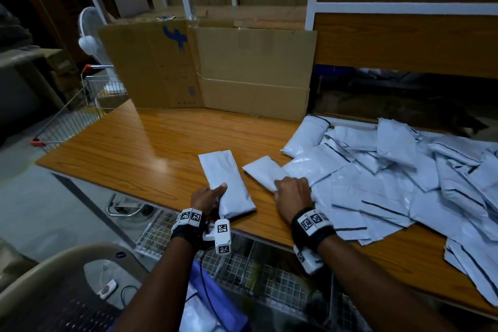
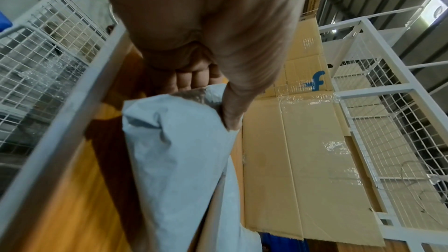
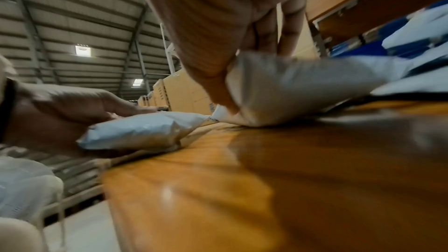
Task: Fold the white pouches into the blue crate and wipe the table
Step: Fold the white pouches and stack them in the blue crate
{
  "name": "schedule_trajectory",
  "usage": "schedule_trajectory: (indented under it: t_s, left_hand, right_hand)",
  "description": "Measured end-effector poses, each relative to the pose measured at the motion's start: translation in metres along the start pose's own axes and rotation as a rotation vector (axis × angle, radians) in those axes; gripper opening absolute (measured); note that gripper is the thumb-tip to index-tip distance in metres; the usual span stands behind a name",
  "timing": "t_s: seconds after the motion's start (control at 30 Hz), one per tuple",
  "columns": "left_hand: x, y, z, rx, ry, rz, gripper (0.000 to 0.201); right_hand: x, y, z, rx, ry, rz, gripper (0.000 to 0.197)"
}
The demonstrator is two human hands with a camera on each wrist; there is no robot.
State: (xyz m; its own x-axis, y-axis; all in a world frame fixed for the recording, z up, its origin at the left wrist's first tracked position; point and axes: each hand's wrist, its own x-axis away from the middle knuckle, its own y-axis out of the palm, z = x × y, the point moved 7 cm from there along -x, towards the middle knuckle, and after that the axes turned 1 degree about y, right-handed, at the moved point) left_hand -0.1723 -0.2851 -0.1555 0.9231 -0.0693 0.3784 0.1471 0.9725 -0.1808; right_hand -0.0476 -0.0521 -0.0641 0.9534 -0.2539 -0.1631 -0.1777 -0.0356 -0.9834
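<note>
My left hand (image 1: 213, 195) grips the near end of a folded white pouch (image 1: 226, 180) lying on the wooden table (image 1: 134, 148); the left wrist view shows the thumb (image 2: 232, 114) on top of that pouch (image 2: 179, 150) and the fingers curled under it. My right hand (image 1: 292, 191) pinches the near corner of a second white pouch (image 1: 262, 170) at the edge of the big pile of pouches (image 1: 404, 175). In the right wrist view its thumb (image 3: 213, 91) presses into that pouch (image 3: 290, 87). A blue crate (image 3: 363, 49) shows under the shelf behind the pile.
A flattened cardboard sheet (image 1: 215, 67) stands along the table's far edge. A wooden shelf (image 1: 404, 43) overhangs the pile at the right. A wire basket (image 1: 80, 105) sits off the table's left end. Wire mesh racks (image 1: 242, 264) lie below the near edge.
</note>
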Motion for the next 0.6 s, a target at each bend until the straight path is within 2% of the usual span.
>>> schedule_trajectory:
  t_s: [0.1,0.13,0.2,0.33,0.43,0.5,0.6]
  left_hand:
    - [0.002,-0.022,-0.011,0.063,-0.008,0.030,0.047]
    - [0.003,-0.030,-0.015,0.072,-0.025,0.025,0.052]
    - [0.007,-0.042,-0.021,0.114,-0.037,0.015,0.049]
    - [0.029,-0.060,-0.021,0.142,-0.002,-0.052,0.039]
    - [0.049,-0.083,-0.032,0.234,0.027,-0.070,0.049]
    - [0.068,-0.101,-0.045,0.281,0.043,-0.066,0.039]
    - [0.100,-0.129,-0.073,0.345,0.020,-0.068,0.023]
  right_hand:
    - [0.007,0.006,-0.011,-0.131,0.040,0.005,0.038]
    - [0.005,0.005,-0.008,-0.156,0.077,0.027,0.038]
    - [-0.001,0.004,0.005,-0.143,0.146,0.022,0.033]
    - [-0.009,0.031,0.031,-0.237,0.332,-0.257,0.060]
    - [-0.014,0.043,0.019,-0.350,0.300,-0.381,0.090]
    - [-0.013,0.048,-0.002,-0.409,0.271,-0.446,0.085]
    - [-0.004,0.055,-0.045,-0.454,0.177,-0.491,0.055]
